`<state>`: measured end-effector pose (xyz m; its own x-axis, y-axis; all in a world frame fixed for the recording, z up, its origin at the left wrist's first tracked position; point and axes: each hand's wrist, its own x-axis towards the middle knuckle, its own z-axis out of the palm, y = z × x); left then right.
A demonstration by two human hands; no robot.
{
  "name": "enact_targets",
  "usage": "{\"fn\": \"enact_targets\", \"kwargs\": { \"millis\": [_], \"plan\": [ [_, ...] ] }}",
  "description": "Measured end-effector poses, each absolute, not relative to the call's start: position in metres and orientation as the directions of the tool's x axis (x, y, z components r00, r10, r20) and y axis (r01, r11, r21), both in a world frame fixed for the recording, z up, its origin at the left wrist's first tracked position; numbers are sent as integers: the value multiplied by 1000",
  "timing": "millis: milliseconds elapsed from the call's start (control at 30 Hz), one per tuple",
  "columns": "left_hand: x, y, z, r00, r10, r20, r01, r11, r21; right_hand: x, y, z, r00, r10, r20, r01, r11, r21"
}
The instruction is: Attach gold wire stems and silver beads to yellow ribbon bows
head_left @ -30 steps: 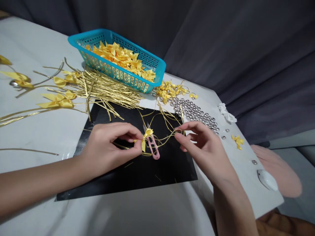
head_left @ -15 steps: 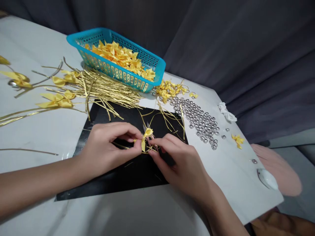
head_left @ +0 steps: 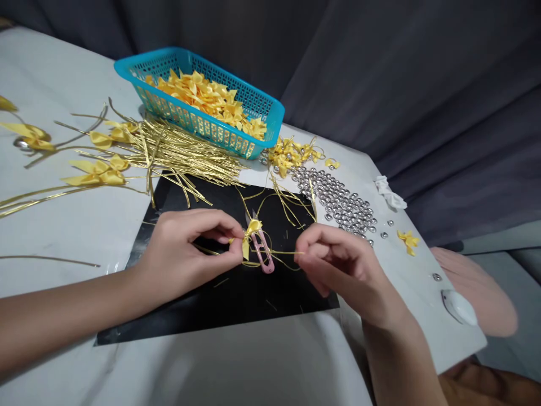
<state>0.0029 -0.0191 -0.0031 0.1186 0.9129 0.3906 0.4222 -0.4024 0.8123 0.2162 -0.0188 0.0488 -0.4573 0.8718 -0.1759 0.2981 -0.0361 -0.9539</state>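
Yellow bow [head_left: 254,226] between fingertips [head_left: 235,257] of left hand [head_left: 190,242]

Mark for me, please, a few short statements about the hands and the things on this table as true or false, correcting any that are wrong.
1. The left hand pinches a yellow ribbon bow. True.
2. The right hand is pressed flat on the table. False: its fingertips pinch a gold cord.
3. Silver beads lie in a cluster on the table. True.
4. The blue basket holds silver beads. False: it holds yellow ribbon pieces.
5. The pink snips lie over the black mat. True.
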Motion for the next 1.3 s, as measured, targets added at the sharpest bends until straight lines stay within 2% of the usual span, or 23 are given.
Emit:
{"fn": "enact_targets", "kwargs": {
  "millis": [100,200,433,633,733,867,967,1167,1300],
  "plan": [
    [3,-19,-2,117,913,390,424,-401,812,226,-15,51,-546,806,-230,186,-152,-971],
    [3,-20,-2,122,914,386,416,-401,816,232,-15,52,-567,796,-213,142,-160,-977],
    [3,-20,-2,121,919,375,422,-389,819,229,-14,49,-435,893,-114,231,-11,-973],
    [2,-20,-1,133,915,380,439,-398,805,216,-20,46,-256,944,208,277,277,-920],
    [2,-20,-2,132,916,380,444,-397,803,217,-21,49,-240,934,265,389,342,-855],
    [3,-20,-2,121,920,373,443,-386,809,228,-15,54,-429,889,159,618,417,-667],
    [4,-20,-1,117,922,370,438,-382,814,235,-10,56,-481,872,92,703,447,-554],
    [5,-20,2,111,926,361,444,-371,816,236,-10,55,-486,873,31,751,436,-496],
    [4,-21,2,112,928,355,445,-366,817,234,-15,57,-454,889,58,738,411,-536]
  ]
}}
